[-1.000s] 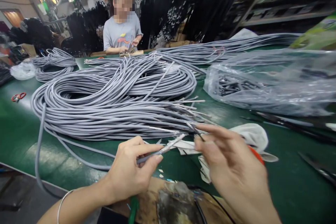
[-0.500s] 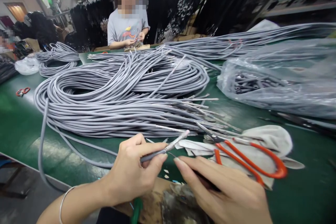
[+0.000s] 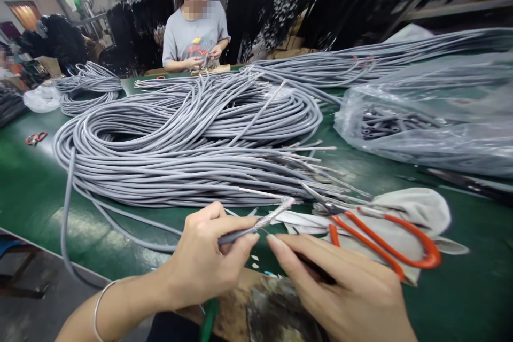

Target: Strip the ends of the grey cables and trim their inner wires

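Note:
My left hand (image 3: pixel 204 262) pinches a grey cable (image 3: pixel 236 235) near its stripped end, where a silvery braided shield (image 3: pixel 274 215) sticks out to the upper right. My right hand (image 3: pixel 340 288) lies just right of it, fingers together and pointing at the cable end; a thin dark thing runs under its fingers, too hidden to name. Orange-handled scissors (image 3: pixel 385 240) lie on a pale cloth (image 3: pixel 417 214) beyond my right hand, untouched. A big pile of grey cables (image 3: pixel 180 144) covers the green table (image 3: pixel 32 187) behind.
A clear plastic bag of cable pieces (image 3: pixel 425 117) lies at the right. Across the table a person in a grey shirt (image 3: pixel 194 37) handles cables. Small red scissors (image 3: pixel 35 138) lie at the left. A worn board (image 3: pixel 264 310) sits at the table's near edge.
A second ago my right hand was raised over the scissors; it has let them lie on the cloth and dropped beside the cable end. My left hand has kept its hold.

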Action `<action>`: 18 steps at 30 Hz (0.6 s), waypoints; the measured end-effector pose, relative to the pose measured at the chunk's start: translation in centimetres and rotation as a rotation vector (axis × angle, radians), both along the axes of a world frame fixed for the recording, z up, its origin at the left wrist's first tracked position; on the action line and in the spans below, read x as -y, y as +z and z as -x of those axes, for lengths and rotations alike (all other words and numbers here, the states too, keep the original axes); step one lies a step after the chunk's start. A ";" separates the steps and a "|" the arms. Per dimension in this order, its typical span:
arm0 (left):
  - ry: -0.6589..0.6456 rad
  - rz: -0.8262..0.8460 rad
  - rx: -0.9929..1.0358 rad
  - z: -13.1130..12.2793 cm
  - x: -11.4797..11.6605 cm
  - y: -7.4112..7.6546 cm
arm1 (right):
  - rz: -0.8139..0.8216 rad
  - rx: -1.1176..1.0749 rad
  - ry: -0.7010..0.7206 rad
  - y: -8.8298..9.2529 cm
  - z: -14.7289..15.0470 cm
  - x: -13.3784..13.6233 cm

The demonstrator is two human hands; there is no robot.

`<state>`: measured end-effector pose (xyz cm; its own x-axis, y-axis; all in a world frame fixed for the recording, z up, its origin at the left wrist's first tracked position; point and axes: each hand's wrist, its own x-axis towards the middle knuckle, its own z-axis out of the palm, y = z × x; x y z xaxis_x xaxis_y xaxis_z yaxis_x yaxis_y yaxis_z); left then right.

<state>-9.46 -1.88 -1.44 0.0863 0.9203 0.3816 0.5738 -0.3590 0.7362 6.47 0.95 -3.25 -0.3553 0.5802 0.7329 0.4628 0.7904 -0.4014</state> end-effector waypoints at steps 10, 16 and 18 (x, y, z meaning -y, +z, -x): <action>-0.026 0.027 0.018 -0.2 -0.1 0.0 | 0.483 0.004 0.143 -0.3 -0.2 -0.4; -0.012 0.058 -0.002 -0.2 -0.2 0.2 | 0.022 -0.064 0.012 -0.2 0.4 0.2; -0.004 0.058 -0.004 -0.3 -0.2 0.2 | -0.133 -0.019 -0.033 -0.2 0.7 0.5</action>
